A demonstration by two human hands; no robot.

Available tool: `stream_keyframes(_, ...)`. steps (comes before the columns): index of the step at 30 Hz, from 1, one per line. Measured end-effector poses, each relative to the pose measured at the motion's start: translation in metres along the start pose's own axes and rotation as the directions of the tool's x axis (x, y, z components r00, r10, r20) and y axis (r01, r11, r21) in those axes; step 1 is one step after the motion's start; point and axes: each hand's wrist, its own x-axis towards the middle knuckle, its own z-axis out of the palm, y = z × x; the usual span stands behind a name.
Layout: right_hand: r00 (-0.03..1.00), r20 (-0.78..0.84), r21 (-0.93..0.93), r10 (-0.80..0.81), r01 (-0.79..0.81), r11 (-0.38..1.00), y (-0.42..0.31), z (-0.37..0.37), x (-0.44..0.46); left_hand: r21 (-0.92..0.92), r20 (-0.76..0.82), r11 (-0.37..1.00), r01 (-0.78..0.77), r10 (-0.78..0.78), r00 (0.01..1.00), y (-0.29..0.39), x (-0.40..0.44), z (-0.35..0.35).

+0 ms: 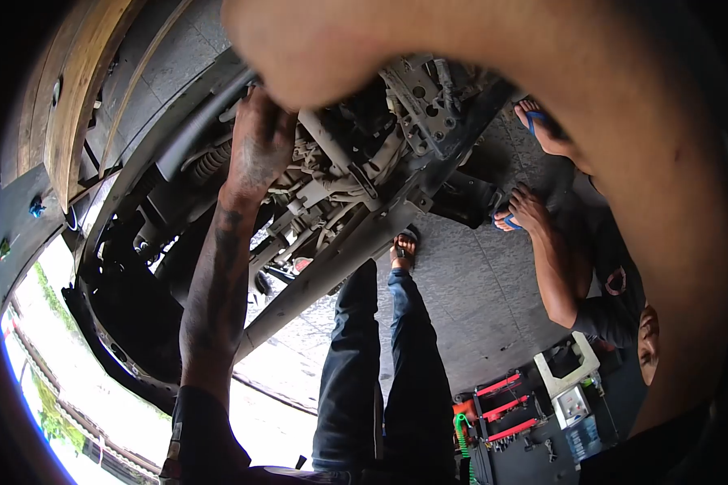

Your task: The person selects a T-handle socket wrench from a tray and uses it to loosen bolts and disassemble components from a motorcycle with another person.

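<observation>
My left hand [260, 144] reaches up among the dusty parts of a vehicle's underside [332, 174]. Its back faces me, and the fingers look curled, with their tips hidden among the parts and behind my other arm. What they grip cannot be made out. Beside this hand on the left are a coil spring [210, 162] and a thick dark tube [190, 129]. My right arm [493, 28] arches large and blurred across the top, very near the camera. My right hand does not show. A long frame rail [315, 271] slants below the left hand.
A co-worker crouches at the right, one hand [528, 208] by a foot in a blue-strapped sandal. Red-railed tool holders [505, 408], a green coiled hose [461, 436] and a pale plastic frame [566, 365] lie at the lower right. Wooden boards [77, 105] stand upper left.
</observation>
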Motion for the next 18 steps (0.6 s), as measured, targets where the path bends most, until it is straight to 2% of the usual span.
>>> stream_keyframes(2, 1.000, 0.001, -0.008, -0.003, 0.003, 1.000, -0.004, 0.003, 0.000, -0.170, -0.127, 0.913, -0.371, 0.353, 0.927, 0.022, 0.004, 0.009)
stream_keyframes(3, 1.000, -0.004, -0.014, -0.002, 0.002, 1.000, -0.006, 0.005, 0.001, -0.060, -0.076, 0.938, -0.340, 0.335, 0.939, 0.015, 0.005, 0.008)
stream_keyframes(4, 1.000, -0.008, -0.015, 0.005, -0.005, 1.000, -0.007, 0.005, 0.001, -0.158, -0.033, 0.975, -0.154, 0.150, 0.988, 0.018, -0.004, 0.008)
stream_keyframes(6, 1.000, -0.015, -0.016, 0.002, -0.002, 1.000, -0.012, 0.006, 0.000, 0.018, -0.054, 0.936, -0.350, 0.351, 0.935, 0.012, -0.012, 0.012)
stream_keyframes(8, 1.000, -0.019, -0.019, 0.002, -0.003, 1.000, -0.014, 0.007, -0.002, 0.288, -0.091, 0.878, -0.381, 0.421, 0.902, -0.017, -0.007, 0.021)
stream_keyframes(10, 1.000, -0.020, -0.025, 0.006, -0.006, 1.000, -0.014, 0.006, -0.005, 0.165, -0.129, 0.845, -0.508, 0.529, 0.839, -0.009, 0.001, 0.015)
stream_keyframes(12, 1.000, -0.016, -0.022, -0.006, 0.005, 1.000, -0.018, 0.006, -0.009, -0.052, -0.156, 0.943, -0.328, 0.317, 0.936, 0.021, 0.004, 0.015)
stream_keyframes(14, 1.000, -0.013, -0.023, -0.011, 0.011, 1.000, -0.016, 0.006, -0.012, 0.120, -0.109, 0.961, -0.248, 0.261, 0.959, 0.014, -0.002, 0.015)
stream_keyframes(17, 1.000, -0.021, -0.018, -0.019, 0.018, 1.000, -0.018, 0.004, -0.013, 0.143, -0.139, 0.887, -0.440, 0.458, 0.878, 0.016, -0.010, 0.009)
stream_keyframes(18, 1.000, -0.023, -0.016, -0.019, 0.019, 1.000, -0.018, 0.003, -0.014, 0.134, -0.143, 0.899, -0.416, 0.433, 0.890, 0.011, -0.009, 0.006)
